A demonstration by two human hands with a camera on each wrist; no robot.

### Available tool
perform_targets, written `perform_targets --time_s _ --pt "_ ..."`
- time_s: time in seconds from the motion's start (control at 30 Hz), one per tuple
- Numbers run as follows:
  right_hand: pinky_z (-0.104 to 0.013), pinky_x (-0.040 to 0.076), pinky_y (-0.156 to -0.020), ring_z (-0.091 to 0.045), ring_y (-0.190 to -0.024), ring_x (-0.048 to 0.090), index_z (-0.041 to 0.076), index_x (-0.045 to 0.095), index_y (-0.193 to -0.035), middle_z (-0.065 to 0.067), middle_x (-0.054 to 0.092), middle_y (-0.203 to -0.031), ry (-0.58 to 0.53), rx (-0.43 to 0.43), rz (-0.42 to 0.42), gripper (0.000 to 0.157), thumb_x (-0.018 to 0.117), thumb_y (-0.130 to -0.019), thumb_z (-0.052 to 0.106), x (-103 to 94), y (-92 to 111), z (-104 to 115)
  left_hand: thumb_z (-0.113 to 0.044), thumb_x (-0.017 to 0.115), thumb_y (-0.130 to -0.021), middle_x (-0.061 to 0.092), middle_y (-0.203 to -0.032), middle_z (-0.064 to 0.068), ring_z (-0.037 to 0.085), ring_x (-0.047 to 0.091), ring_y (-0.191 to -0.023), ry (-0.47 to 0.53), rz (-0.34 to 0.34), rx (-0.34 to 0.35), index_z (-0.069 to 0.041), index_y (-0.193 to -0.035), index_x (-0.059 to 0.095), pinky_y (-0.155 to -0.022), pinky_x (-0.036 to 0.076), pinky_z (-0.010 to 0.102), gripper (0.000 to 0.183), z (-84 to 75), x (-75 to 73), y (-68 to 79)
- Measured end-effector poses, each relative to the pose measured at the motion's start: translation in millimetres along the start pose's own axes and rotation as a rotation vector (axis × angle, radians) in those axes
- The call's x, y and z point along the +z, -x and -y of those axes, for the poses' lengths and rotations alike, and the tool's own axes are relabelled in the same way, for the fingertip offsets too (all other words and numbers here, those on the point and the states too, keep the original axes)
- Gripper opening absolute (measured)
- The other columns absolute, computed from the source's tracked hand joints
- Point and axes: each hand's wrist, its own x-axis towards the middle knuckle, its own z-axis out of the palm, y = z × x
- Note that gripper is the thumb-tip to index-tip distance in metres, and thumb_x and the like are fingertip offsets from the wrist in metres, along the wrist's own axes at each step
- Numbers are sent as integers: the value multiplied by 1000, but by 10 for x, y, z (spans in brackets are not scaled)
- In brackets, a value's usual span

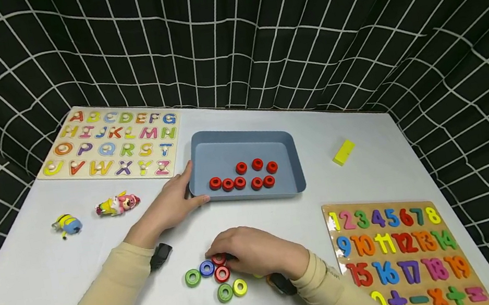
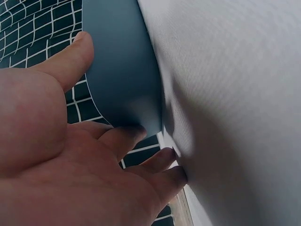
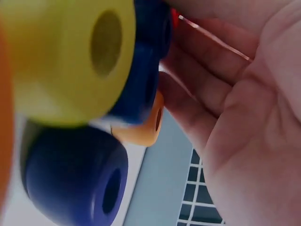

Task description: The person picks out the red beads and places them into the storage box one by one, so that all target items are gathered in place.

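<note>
My left hand rests at the near left corner of a blue-grey tray, thumb along the front and fingers on the left side. In the left wrist view, fingertips touch the tray's outer wall. Several red ring beads stand inside the tray. My right hand pinches a red ring bead at the edge of a loose cluster on the table. Beside it are a blue bead, another red bead, green beads and a yellow bead. The palm hides other beads, seen in the right wrist view.
An alphabet board lies at the back left, with a minion figure and a pink toy figure in front. A yellow block lies right of the tray. A number board lies at the near right.
</note>
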Motion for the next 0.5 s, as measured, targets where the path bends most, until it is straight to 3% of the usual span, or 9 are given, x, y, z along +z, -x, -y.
perform_targets --time_s 0.17,0.3,0.4,0.5 --pt "-15 48 -91 1 -97 59 21 68 -107 12 66 -104 -13 13 -32 20 68 -88 15 10 -9 -1 -44 66 -89 26 -157 22 39 27 -144 4 0 6 -14 -156 1 -114 27 57 98 1 3 2" --pt "-15 48 -85 -3 -93 57 19 66 -113 11 62 -106 -95 86 -66 23 66 -90 17 -88 35 -44 -44 66 -89 26 -156 23 39 27 -143 3 3 7 -14 -156 1 -114 27 57 98 -6 6 0" --pt "-19 51 -84 -7 -94 59 16 65 -116 9 62 -108 -151 153 -168 27 66 -89 15 -221 108 -188 -43 66 -89 27 -156 24 40 28 -143 4 1 10 -14 -156 2 -114 27 57 98 -9 7 -5" --pt "-28 54 -85 -12 -96 62 14 65 -114 5 65 -106 -176 252 -343 28 68 -86 11 -352 210 -434 -43 66 -89 26 -157 22 40 27 -143 4 -2 15 -13 -156 2 -115 26 56 98 -5 10 -7"
